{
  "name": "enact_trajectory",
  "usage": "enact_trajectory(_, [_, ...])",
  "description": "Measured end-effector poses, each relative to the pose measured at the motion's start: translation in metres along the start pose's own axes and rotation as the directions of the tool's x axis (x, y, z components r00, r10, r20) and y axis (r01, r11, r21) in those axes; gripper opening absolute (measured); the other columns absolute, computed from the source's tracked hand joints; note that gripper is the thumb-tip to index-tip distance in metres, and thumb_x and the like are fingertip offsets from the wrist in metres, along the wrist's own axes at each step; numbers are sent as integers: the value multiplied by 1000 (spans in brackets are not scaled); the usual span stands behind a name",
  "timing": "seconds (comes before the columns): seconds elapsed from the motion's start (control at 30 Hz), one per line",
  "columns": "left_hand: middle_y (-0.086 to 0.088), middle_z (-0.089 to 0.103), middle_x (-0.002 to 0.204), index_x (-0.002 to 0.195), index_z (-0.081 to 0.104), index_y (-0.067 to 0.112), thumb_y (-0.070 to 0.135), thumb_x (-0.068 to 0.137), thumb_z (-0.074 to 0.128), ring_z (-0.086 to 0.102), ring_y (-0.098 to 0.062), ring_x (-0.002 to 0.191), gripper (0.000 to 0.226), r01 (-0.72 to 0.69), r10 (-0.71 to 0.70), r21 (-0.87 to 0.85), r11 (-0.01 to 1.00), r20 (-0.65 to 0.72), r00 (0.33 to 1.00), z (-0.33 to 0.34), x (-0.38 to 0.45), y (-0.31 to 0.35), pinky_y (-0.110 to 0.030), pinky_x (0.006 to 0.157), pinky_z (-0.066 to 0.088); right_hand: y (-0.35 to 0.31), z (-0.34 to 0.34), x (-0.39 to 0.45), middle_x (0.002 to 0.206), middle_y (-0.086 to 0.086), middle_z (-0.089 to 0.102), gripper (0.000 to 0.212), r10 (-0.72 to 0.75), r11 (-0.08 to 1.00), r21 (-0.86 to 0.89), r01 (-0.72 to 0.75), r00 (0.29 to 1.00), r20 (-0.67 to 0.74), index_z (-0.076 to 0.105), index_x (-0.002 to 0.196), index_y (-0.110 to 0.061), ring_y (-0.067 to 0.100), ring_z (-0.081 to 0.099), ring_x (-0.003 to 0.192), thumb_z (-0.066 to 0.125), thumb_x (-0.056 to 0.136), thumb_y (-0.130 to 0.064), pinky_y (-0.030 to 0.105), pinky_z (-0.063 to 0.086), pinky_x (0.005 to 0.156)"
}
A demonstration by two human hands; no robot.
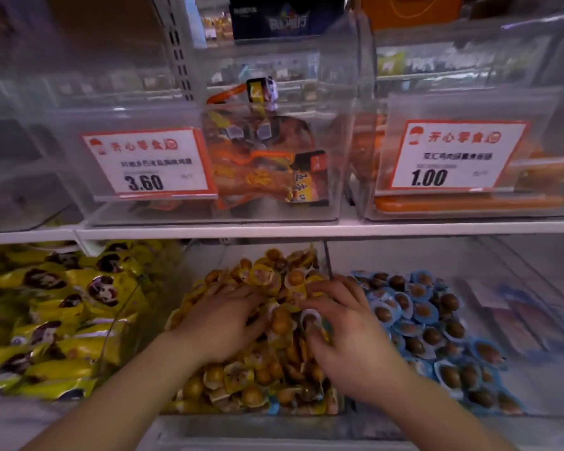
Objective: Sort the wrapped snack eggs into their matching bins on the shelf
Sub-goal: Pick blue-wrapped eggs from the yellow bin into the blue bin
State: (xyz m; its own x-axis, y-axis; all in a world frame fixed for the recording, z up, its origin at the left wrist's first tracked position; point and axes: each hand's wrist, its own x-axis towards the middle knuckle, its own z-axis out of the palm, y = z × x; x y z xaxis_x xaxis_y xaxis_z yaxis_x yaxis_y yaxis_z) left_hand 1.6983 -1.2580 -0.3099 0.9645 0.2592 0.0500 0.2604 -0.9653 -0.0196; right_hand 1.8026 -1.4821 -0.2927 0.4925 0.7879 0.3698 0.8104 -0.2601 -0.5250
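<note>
Brown eggs, yellow wrappers

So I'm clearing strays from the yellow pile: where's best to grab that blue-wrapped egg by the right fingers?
Pinch the blue-wrapped egg across its flat wrapper rim, coming from above with the right hand. It lies face up on the yellow eggs, so its rim is exposed while its underside is buried.

Both forearms leave the bottom edge; small price-tag print blurs.
</note>
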Motion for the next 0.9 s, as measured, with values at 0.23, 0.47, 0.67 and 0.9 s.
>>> enact_trajectory(0.23, [-3, 69, 93, 94, 68, 22, 38, 93, 52, 64, -24, 89, 23, 34, -82, -156, 987, -312, 947, -27, 64, 1, -34, 75, 50, -3, 8, -1, 123, -21, 53, 33, 15, 1000, 26, -12, 992, -125, 73, 108, -29, 17, 39, 132, 55, 81, -23, 33, 37, 111])
enact_trajectory(0.47, [-11, 48, 134, 134, 47, 16, 36, 93, 49, 50, -31, 118, 46, 163, -155, -245, 956, 52, 987, -5, 111, 26, -40, 94, 45, -5, 8, 2, 120, -22, 53, 33, 30, 998, 58, -23, 992, -122, 74, 101, -31, 13, 38, 129, 54, 76, -20, 18, 29, 108])
enact_trajectory(0.67, [-2, 50, 130, 140, 41, 34, 56, 85, 53, 55, -22, 114, 61, 179, -105, -505, 845, 172, 980, -5, 98, 20, -35, 92, 46, -4, 7, 1, 121, -25, 51, 33, 37, 997, 68, -30, 994, -103, 74, 100, -31, 12, 34, 131, 54, 75, -22, 13, 25, 106])
enact_trajectory(0.9, [-4, 67, 110, 105, 69, 22, 3, 87, 58, 63, -21, 103, 28, 84, -46, -658, 748, 75, 996, -23, 85, 5, -34, 92, 51, -6, 5, 0, 122, -27, 48, 33, 37, 997, 66, -31, 995, -88, 73, 102, -30, 9, 30, 133, 52, 77, -26, 15, 26, 108])
